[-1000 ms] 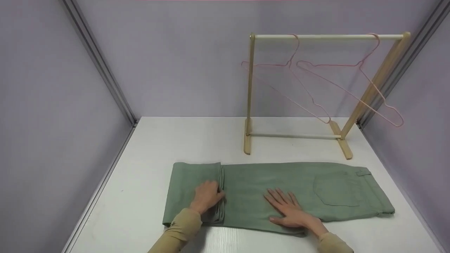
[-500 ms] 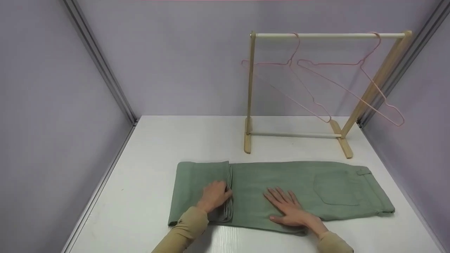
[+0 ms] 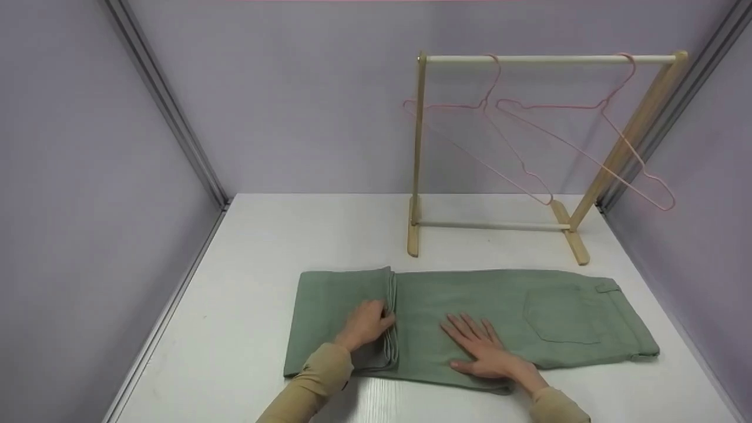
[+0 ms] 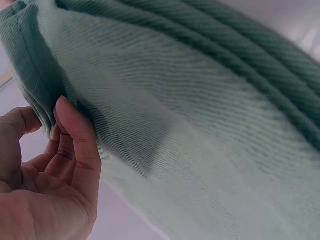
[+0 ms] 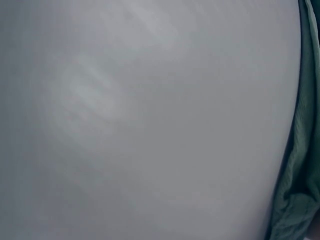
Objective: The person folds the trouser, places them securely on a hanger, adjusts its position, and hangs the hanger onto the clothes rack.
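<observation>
Green trousers (image 3: 429, 294) lie lengthwise on the white table, waistband (image 3: 628, 317) and back pocket to the right. Their leg end is folded over at the left into a layered section (image 3: 329, 299). My left hand (image 3: 365, 322) grips the stacked edge of that fold; in the left wrist view its curled fingers and thumb (image 4: 72, 150) pinch the cloth layers. Flat on the middle of the trousers rests my right hand (image 3: 484, 355), fingers spread. The right wrist view shows mostly table, with a strip of green cloth (image 5: 300, 165) along its right side.
Behind the trousers stands a wooden rack (image 3: 418, 147) with a white top rail. Two pink wire hangers (image 3: 517, 158) hang from it. Grey panels (image 3: 294, 100) enclose the table (image 3: 247, 252) at the back and sides.
My left hand has moved to the right, drawing the folded leg section along with it, so the fold's edge now lies closer to the right hand. The right hand stays where it was.
</observation>
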Available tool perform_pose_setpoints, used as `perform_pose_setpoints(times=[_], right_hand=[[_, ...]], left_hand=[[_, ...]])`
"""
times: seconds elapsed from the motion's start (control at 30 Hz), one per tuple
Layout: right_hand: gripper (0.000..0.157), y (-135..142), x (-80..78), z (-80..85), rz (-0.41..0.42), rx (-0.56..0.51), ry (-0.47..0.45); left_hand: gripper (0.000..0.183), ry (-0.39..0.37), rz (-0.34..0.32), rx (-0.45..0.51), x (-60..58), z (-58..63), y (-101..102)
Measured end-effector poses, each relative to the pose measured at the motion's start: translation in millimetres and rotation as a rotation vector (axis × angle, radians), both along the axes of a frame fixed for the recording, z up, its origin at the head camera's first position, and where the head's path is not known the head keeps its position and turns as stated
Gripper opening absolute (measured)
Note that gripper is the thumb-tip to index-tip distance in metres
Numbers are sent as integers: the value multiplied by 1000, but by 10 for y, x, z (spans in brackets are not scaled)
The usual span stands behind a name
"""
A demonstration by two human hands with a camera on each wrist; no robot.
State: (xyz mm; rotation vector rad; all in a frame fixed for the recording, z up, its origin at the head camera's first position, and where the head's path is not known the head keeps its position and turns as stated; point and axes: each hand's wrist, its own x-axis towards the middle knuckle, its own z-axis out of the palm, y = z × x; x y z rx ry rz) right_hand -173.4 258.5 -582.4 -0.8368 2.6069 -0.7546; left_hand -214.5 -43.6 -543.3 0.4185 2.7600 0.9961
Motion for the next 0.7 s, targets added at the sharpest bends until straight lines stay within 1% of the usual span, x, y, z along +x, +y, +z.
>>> perform_pose_setpoints(times=[0.2,0.33,0.43,0.57,0.63,0.7], right_hand=[[76,26,7,-15,15,-63,29],[77,20,10,-11,6,-42,18],[78,7,18,9,-3,-10,2],[78,-6,19,41,-1,-11,-1],[77,-22,6,72,-1,-19,17],[73,-51,-22,116,-17,-32,48]], left_hand=[[24,-15,-22,37,-2,7,32],[24,-25,-25,44,8,4,64],[22,-21,-22,28,23,-17,86],[21,9,-20,-23,46,-64,108],[23,19,-16,-46,56,-82,113],[25,23,-12,-63,65,-87,112]])
